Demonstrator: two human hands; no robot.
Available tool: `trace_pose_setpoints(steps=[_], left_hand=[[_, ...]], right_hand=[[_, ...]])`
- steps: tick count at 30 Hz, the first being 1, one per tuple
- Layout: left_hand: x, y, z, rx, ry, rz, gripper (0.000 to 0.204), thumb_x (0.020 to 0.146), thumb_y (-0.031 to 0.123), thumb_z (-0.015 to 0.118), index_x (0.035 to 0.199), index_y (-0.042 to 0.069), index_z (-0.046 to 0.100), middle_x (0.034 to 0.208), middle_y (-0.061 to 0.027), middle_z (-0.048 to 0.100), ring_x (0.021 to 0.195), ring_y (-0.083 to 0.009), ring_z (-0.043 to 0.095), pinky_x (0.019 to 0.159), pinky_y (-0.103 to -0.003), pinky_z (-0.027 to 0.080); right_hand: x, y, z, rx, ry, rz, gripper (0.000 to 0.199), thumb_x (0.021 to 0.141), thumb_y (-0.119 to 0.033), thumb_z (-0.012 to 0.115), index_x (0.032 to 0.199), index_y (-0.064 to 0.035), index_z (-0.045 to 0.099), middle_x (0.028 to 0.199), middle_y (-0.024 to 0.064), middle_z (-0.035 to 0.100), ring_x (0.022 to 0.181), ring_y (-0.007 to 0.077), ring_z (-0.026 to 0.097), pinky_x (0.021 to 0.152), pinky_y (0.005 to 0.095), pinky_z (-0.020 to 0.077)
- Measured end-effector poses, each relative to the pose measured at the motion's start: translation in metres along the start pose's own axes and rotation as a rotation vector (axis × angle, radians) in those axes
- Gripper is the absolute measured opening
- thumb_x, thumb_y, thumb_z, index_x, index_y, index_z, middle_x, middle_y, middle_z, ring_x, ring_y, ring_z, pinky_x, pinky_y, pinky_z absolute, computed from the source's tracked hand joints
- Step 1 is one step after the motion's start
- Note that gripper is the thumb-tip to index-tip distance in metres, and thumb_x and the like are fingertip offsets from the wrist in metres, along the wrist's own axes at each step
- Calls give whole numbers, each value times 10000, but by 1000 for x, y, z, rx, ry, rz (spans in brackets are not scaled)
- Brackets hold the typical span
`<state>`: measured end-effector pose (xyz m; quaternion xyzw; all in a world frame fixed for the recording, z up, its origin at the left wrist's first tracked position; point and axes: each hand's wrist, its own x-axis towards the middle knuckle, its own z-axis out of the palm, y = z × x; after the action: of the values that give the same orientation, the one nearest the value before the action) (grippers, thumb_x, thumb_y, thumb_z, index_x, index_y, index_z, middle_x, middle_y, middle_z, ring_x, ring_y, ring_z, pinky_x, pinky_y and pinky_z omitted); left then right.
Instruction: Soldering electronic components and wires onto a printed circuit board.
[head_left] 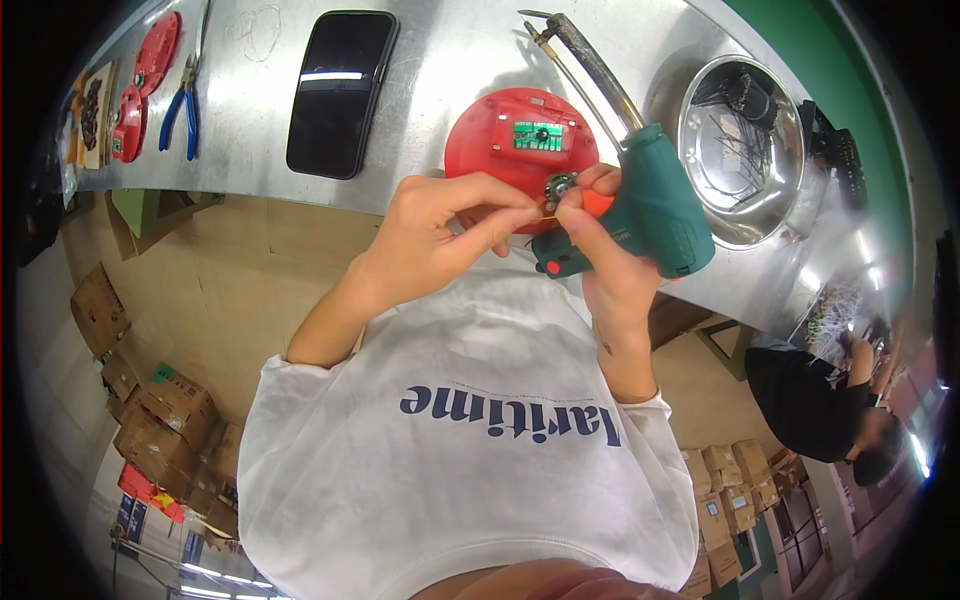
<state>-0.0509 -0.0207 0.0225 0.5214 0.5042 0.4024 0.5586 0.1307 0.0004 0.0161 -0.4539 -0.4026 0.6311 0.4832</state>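
My left hand (452,225) is closed in a pinch, its fingertips on what looks like a thin yellowish wire (546,218). Between the thumb and forefinger of my right hand (612,255) is a small round circuit board (560,186) with a dark part on it. A green soldering gun (668,205) with a metal feed tube lies against my right hand, its tip pointing away; whether my hidden fingers grip it I cannot tell. Just beyond my hands, a red round plastic housing (475,135) lies on the metal table, with a green circuit board (540,136) set in it.
A steel bowl (700,190) with black wires stands right of the soldering gun. A black phone (342,95), blue-handled cutters (180,115) and red housing parts (155,55) lie left on the table (430,70). A co-worker (815,400) sits at the right; cardboard boxes (165,430) stand behind me.
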Motion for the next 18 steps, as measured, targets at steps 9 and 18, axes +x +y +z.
trace_pose_setpoints(steps=[9, 18], left_hand=[[0, 2, 14, 57, -4, 48, 130, 817, -25, 651, 946, -31, 659, 831, -91, 699, 618, -100, 641, 540, -197, 495], [0, 2, 20, 111, 93, 85, 99, 803, -16, 664, 901, -23, 678, 751, -92, 675, 555, -113, 601, 484, -217, 450]], right_hand=[[-1, -2, 0, 124, -20, 127, 372, 713, 133, 652, 1034, -17, 539, 1009, 108, 541, 882, 174, 585, 814, 309, 476], [-1, -9, 4, 276, 51, 235, 278, 773, 79, 615, 1022, -19, 538, 1018, 125, 544, 825, 180, 588, 708, 284, 455]])
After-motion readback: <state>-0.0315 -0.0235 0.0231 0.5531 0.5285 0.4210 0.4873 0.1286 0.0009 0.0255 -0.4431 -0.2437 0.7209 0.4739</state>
